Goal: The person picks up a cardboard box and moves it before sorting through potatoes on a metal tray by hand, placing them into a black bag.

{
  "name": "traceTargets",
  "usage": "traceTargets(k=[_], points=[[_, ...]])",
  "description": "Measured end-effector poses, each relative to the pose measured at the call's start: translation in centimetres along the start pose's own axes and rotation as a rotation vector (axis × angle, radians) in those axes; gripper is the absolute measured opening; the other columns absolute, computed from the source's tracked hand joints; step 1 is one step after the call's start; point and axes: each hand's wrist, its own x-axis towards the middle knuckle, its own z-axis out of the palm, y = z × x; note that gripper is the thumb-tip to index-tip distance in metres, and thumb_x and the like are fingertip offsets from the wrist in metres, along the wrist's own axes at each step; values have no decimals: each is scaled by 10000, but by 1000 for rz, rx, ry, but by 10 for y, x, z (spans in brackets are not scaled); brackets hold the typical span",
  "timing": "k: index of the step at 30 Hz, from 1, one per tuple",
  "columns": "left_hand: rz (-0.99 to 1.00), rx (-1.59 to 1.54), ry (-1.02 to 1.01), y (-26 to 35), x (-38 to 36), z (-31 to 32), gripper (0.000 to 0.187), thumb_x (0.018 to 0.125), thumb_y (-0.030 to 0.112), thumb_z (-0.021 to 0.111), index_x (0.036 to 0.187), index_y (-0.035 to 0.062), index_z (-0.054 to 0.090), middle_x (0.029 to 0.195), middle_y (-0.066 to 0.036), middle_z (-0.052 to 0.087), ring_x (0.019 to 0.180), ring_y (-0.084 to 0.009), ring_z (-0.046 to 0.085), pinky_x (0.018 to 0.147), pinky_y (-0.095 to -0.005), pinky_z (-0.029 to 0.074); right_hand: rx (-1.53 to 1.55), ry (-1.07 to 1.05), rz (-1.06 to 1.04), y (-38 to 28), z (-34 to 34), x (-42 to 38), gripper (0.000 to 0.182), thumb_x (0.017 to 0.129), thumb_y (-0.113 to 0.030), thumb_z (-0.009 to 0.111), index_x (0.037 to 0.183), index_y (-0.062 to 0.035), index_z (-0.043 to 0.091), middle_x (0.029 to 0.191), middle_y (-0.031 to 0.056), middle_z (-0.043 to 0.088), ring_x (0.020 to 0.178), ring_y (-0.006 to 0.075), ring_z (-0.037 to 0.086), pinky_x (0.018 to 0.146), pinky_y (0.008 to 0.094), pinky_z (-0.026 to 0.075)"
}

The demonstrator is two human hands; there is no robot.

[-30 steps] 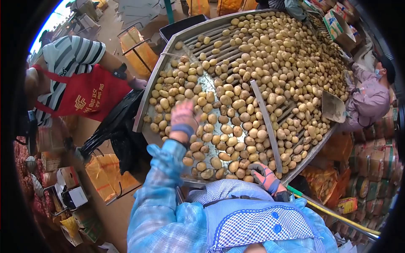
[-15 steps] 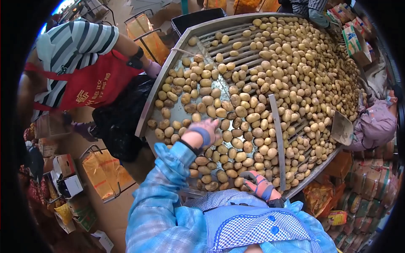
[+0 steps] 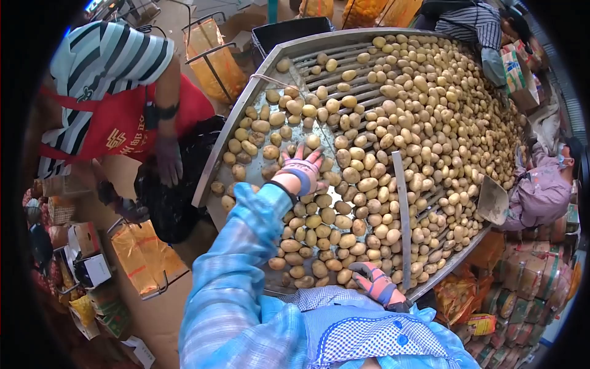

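Note:
Potatoes (image 3: 424, 123) cover a large metal sorting table (image 3: 212, 175) with a slatted middle part. My left hand (image 3: 302, 170), in a pink and grey glove, lies over potatoes at the left part of the table, its fingers spread and nothing gripped. At the table's near edge rests my right hand (image 3: 373, 283), in an orange and grey glove, beside the nearest potatoes. Its fingers are partly bent with a gap at the thumb, and nothing shows in it. A metal divider bar (image 3: 402, 215) stands among the potatoes to the right of both hands.
A co-worker in a red apron (image 3: 123, 126) stands at the left by a black bag (image 3: 166, 197). Two other people are at the far right and top right. A metal scoop (image 3: 493, 200) lies at the right edge. An orange mesh bag (image 3: 144, 252) hangs on a frame at lower left.
My left hand has moved up the table and its fingers have spread. The co-worker's gloved hand has come away from the table's edge down to the black bag. Potatoes near my left hand have shifted.

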Motion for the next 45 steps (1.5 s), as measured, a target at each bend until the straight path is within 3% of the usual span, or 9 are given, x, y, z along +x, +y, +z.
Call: traceTargets(k=[3, 5, 13, 19, 24, 31, 37, 41, 45], points=[[56, -292, 26, -38, -23, -52, 667, 857, 435, 642, 1415, 130, 439, 1474, -92, 434, 1346, -292, 425, 1108, -434, 359, -36, -5, -48, 11, 5, 2, 329, 923, -146, 607, 1243, -71, 582, 1149, 100, 626, 1066, 215, 600, 913, 333, 481], [-338, -473, 548, -75, -29, -45, 585, 838, 355, 680, 1343, 110, 516, 1377, -100, 532, 1241, -265, 532, 1057, -348, 417, 35, -24, -64, 9, 2, 1, 376, 894, -224, 648, 1235, -84, 575, 1167, 150, 609, 1081, 333, 592, 923, 389, 476], [-465, -170, 282, -107, -20, -17, 580, 840, 324, 654, 1362, 154, 467, 1441, -114, 440, 1329, -309, 428, 1039, -455, 402, 5, -8, -30, 13, 3, 2, 375, 890, -216, 648, 1224, -67, 563, 1156, 160, 608, 1083, 343, 588, 915, 393, 478], [-54, -44, 158, -38, -53, 19, 729, 854, 405, 658, 1472, 177, 347, 1547, -97, 316, 1428, -327, 281, 1138, -458, 284, -32, 14, -69, 17, 3, -1, 366, 893, -208, 645, 1223, -71, 568, 1156, 164, 615, 1080, 337, 594, 910, 391, 483], [-142, -304, 662, -52, -43, 9, 410, 851, 296, 664, 1226, 151, 584, 1248, -96, 607, 1087, -307, 610, 896, -420, 507, 54, -13, -33, 5, 2, -5, 358, 894, -207, 646, 1215, -67, 572, 1153, 142, 626, 1080, 302, 608, 911, 385, 486], [-248, -56, 135, -49, 12, -11, 322, 957, 162, 462, 1250, 158, 594, 1264, -92, 623, 1178, -270, 594, 942, -413, 500, -52, -30, -83, -26, -4, 4, 371, 907, -243, 631, 1229, -72, 567, 1191, 142, 600, 1087, 310, 597, 916, 378, 475], [-185, -293, 236, -7, -60, -50, 514, 799, 321, 727, 1240, 106, 575, 1186, -124, 644, 1107, -302, 613, 925, -389, 498, 778, -76, 76, -23, -2, 7, 529, 956, -258, 586, 1412, -61, 401, 1301, 76, 514, 1196, 207, 524, 986, 373, 475], [333, -786, -27, 16, -84, -6, 585, 793, 404, 757, 1227, 54, 580, 1083, -177, 678, 1040, -346, 632, 881, -385, 496, 1455, -28, 134, -43, -12, 8, 630, 947, -480, 542, 1429, -115, 368, 1343, 125, 463, 1205, 280, 523, 989, 458, 482], [34, -49, 266, 16, -81, 37, 687, 814, 430, 713, 1401, 175, 464, 1476, -98, 428, 1348, -279, 418, 1057, -423, 381, 1426, -220, 155, -3, -7, 4, 399, 996, -292, 514, 1278, -13, 478, 1222, 130, 506, 1104, 210, 562, 879, 312, 540]])
